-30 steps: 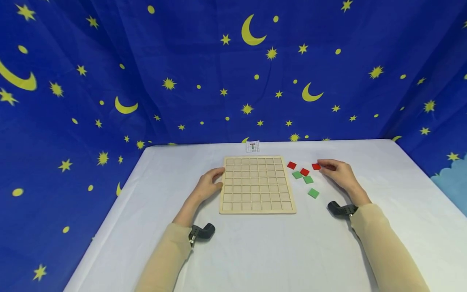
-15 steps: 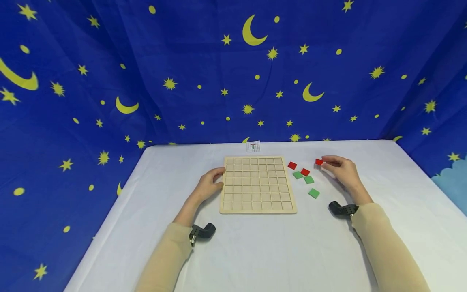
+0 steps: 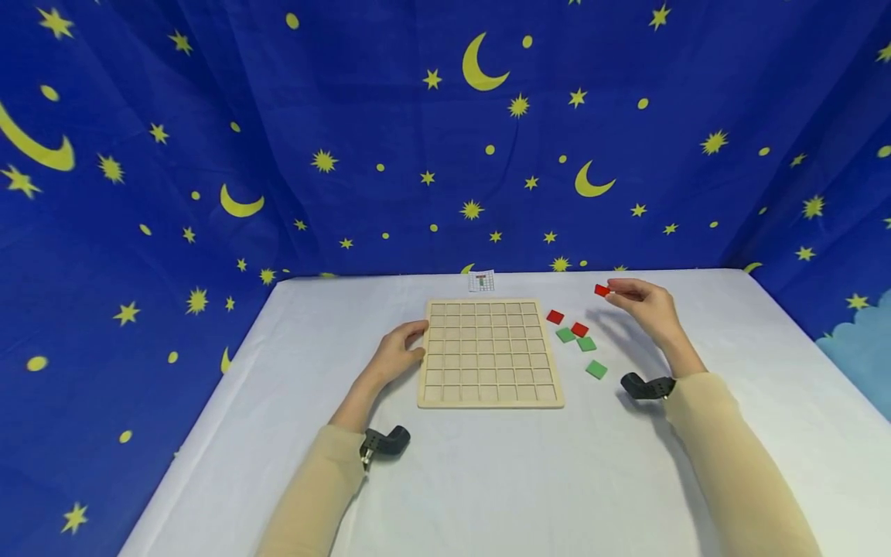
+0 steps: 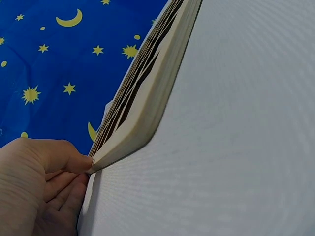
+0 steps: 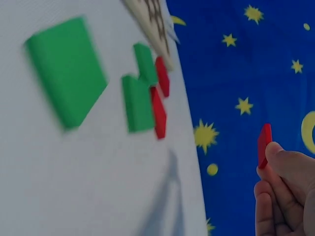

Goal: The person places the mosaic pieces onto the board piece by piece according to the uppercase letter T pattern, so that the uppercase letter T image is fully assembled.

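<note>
A wooden grid board [image 3: 490, 403] lies flat on the white table. Along its left edge rests my left hand [image 3: 395, 356], with thumb and fingertips touching the rim; the left wrist view shows the thumb [image 4: 64, 156] against the board's edge [image 4: 142, 128]. My right hand [image 3: 647, 308] pinches a red square tile [image 3: 602, 290] between thumb and fingers, raised off the table. In the right wrist view that red tile [image 5: 264, 146] is held edge-on. Below and left of this hand lie two red tiles [image 3: 554, 317] and three green tiles [image 3: 595, 370], right of the board.
A small printed card [image 3: 481, 281] showing a grid with a coloured T-like pattern lies behind the board. The white table [image 3: 501, 480] ends at a blue curtain [image 3: 390, 116] with stars and moons. Dark wrist mounts [image 3: 647, 385] stick out from both sleeves.
My right hand has lifted the red tile off the table, moving it up and toward the back. The left hand and the board stay in place.
</note>
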Available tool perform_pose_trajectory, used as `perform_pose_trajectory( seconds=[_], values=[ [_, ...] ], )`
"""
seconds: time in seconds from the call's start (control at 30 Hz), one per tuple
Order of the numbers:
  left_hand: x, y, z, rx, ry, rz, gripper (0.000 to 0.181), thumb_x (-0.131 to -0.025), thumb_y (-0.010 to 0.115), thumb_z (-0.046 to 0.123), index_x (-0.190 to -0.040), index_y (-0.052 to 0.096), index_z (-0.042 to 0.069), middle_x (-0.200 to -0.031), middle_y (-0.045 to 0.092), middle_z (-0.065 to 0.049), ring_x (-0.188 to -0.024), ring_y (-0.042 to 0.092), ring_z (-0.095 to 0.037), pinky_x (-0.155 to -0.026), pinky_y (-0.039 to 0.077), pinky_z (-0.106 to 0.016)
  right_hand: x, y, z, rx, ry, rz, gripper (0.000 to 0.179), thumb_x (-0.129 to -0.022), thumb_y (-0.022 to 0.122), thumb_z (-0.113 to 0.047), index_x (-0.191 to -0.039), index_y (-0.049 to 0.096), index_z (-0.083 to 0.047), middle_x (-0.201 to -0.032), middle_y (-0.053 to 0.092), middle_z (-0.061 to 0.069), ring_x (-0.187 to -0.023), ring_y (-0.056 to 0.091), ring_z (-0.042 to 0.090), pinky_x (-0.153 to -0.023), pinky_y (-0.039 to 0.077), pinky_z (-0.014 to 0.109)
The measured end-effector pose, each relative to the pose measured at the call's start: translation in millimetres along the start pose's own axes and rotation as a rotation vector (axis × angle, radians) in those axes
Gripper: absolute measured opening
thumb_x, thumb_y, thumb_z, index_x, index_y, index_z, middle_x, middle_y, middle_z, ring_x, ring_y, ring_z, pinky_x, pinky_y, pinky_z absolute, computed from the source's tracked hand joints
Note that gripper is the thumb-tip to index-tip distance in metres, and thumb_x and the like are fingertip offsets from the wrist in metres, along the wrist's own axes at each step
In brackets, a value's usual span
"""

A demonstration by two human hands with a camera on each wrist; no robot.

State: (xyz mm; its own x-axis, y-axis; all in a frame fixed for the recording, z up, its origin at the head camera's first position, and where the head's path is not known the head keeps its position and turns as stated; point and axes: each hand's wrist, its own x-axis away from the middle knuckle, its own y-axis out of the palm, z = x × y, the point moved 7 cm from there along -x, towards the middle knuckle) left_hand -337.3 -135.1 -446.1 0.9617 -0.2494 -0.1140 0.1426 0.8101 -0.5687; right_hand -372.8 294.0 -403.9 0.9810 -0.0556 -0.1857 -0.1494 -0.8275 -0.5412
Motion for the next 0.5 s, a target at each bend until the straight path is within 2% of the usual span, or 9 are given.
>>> perform_pose_trajectory(
  seconds=[0.07,0.27,0.37,0.5],
  values=[
    [0.3,0.1,0.1,-0.001,0.006,0.0,0.053,-0.082,0.061,-0.006,-0.133,0.047,-0.006,-0.135,0.048,-0.02,-0.124,0.046,-0.03,-0.108,0.036,-0.032,-1.9,4,-7,-0.014,0.004,-0.006,0.049,-0.087,0.068,-0.034,-0.125,0.06,-0.004,-0.123,0.061,0.012,-0.104,0.059,0.016,-0.081,0.051,0.02],
    [0.2,0.4,-1.2,0.002,-0.005,0.001,0.053,-0.083,0.061,-0.005,-0.133,0.047,-0.005,-0.135,0.048,-0.019,-0.125,0.046,-0.029,-0.107,0.037,-0.031,-7.2,21,-25,-0.038,0.007,-0.047,0.052,-0.088,0.065,-0.036,-0.129,0.057,-0.006,-0.127,0.057,0.015,-0.113,0.054,0.027,-0.095,0.049,0.04],
    [0.0,0.1,-1.5,0.009,-0.011,0.0,0.053,-0.082,0.061,-0.005,-0.133,0.048,-0.005,-0.135,0.048,-0.019,-0.125,0.046,-0.029,-0.107,0.037,-0.03,-9.1,30,-35,-0.055,-0.021,-0.05,0.05,-0.088,0.066,-0.034,-0.127,0.059,-0.005,-0.124,0.059,0.015,-0.11,0.056,0.026,-0.093,0.05,0.039],
    [0.1,0.1,-2.1,0.014,-0.022,-0.005,0.053,-0.083,0.061,-0.004,-0.134,0.048,-0.004,-0.136,0.047,-0.018,-0.126,0.045,-0.028,-0.108,0.036,-0.03,-10.4,42,-45,-0.08,-0.049,-0.053,0.046,-0.087,0.068,-0.032,-0.124,0.061,-0.005,-0.12,0.062,0.014,-0.104,0.06,0.02,-0.086,0.053,0.028]
  ],
)
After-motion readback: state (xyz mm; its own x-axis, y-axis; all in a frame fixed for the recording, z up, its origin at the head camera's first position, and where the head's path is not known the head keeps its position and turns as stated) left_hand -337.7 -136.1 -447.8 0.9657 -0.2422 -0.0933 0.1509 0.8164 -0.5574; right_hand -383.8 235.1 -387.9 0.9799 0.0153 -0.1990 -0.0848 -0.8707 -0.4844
